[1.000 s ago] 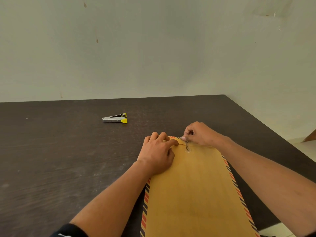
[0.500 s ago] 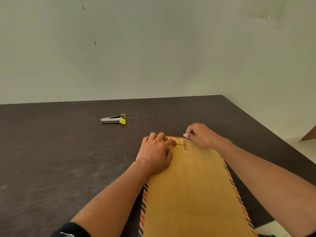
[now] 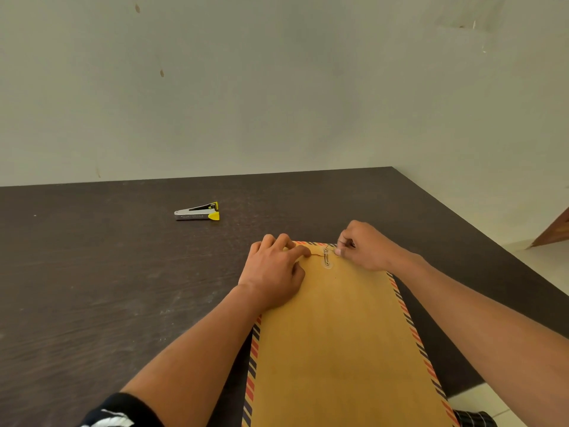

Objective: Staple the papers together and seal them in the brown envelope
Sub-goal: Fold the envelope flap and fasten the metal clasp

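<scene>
The brown envelope (image 3: 338,349), edged with red and dark stripes, lies flat on the dark table (image 3: 92,288) with its folded flap at the far end. My left hand (image 3: 274,272) presses down on the flap's left part, fingers curled together. My right hand (image 3: 366,248) is at the flap's right side and pinches a thin string at the string-tie clasp (image 3: 326,257), whose two small discs sit between my hands. No papers are visible outside the envelope.
A silver stapler (image 3: 198,212) with yellow ends lies on the table, far left of the envelope. A pale wall runs behind the table. The table's right edge passes close beside my right arm, with light floor beyond.
My right hand shifted slightly right of the clasp while pinching the string. My left hand stayed pressed on the flap, and the envelope and stapler kept their places.
</scene>
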Available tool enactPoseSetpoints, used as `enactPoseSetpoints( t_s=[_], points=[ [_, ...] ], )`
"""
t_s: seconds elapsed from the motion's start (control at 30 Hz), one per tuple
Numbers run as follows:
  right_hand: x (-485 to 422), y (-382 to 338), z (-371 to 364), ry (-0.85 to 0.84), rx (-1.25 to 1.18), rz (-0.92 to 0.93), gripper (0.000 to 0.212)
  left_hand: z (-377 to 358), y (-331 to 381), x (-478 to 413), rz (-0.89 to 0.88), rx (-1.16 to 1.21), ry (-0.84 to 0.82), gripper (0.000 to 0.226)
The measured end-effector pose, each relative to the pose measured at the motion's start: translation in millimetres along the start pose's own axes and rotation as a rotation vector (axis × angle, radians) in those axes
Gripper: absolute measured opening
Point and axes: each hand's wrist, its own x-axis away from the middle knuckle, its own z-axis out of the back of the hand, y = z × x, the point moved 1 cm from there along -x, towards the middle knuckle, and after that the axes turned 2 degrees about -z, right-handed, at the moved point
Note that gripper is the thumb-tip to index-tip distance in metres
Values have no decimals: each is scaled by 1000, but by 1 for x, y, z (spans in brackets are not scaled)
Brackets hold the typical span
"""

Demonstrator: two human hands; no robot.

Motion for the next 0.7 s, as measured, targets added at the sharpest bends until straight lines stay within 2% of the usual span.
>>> enactPoseSetpoints(
  t_s=[0.2, 0.37, 0.5, 0.6, 0.7],
  points=[
    [29, 2, 6, 52, -2, -67, 7, 4, 4, 0, 7, -27, -56, 42],
    [50, 18, 6, 72, 62, -251, 23, 16, 5, 0, 47, -35, -173, 47],
    [64, 24, 3, 58, -34, -314, 19, 22, -3, 14, 120, -71, -198, 52],
    [70, 19, -1, 60, -60, -332, 18, 28, -7, 28, 181, -102, -109, 53],
    [70, 13, -5, 84, -112, -354, 20, 34, -2, 41, 217, -125, -1, 44]
  ],
)
